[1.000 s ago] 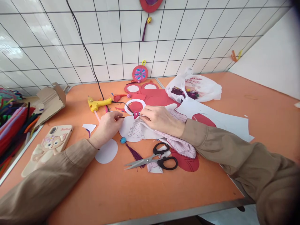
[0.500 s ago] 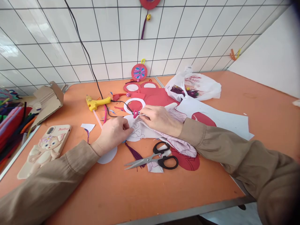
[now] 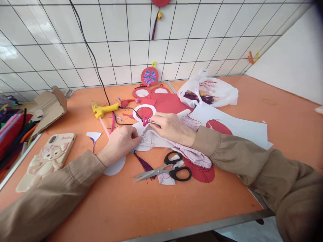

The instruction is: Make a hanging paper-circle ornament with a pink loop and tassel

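Observation:
A white piece (image 3: 147, 140) with dark curly lines drawn on it lies between my hands; I cannot tell if it is cloth or paper. My left hand (image 3: 121, 141) is closed at its left side, thumb and fingers pressed together on it. With bent fingers, my right hand (image 3: 170, 127) pinches a raised fold at its upper edge. A pink loop (image 3: 145, 121) shows just beyond the right fingertips. A purple-lined white cloth (image 3: 199, 157) runs under my right hand and wrist. Black-handled scissors (image 3: 158, 170) lie nearer me, slightly spread, beside a purple tassel (image 3: 142, 161).
A yellow glue gun (image 3: 104, 110) with a black cord lies at the back left. Red paper pieces (image 3: 171, 102), white paper (image 3: 242, 126) and a plastic bag (image 3: 219, 90) sit behind my hands. A phone in a cartoon case (image 3: 47, 158) and torn cardboard (image 3: 51, 104) are left.
My hands stay almost where they were, still on the white piece. The whole view has shifted very slightly.

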